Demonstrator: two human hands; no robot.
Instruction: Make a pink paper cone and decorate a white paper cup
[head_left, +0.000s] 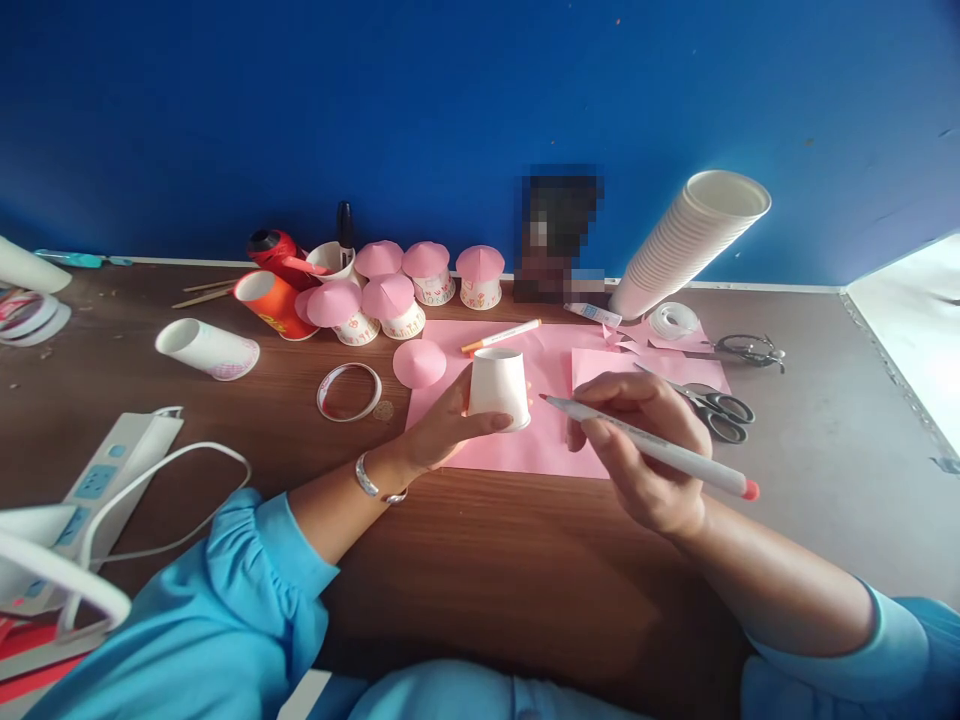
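Observation:
My left hand (450, 420) is wrapped round a white paper cup (499, 385), held with its wide rim downward above the pink paper (547, 450). The side of the cup facing me looks plain. In my right hand (652, 450) is a white marker (675, 455) with a red end cap, its reddish tip pointing at the cup from a short gap to the right. Just behind the cup, an orange-and-white marker (510, 335) rests on the paper. A pink paper cone (419, 364) lies beside my left hand.
Several decorated cups with pink cone tops (388, 298) stand at the back. A tall stack of paper cups (697, 240) leans at back right, near scissors (720, 410) and a white tape roll (673, 321). On the left are a cup on its side (210, 350), a tape ring (349, 391) and a power strip (94, 490).

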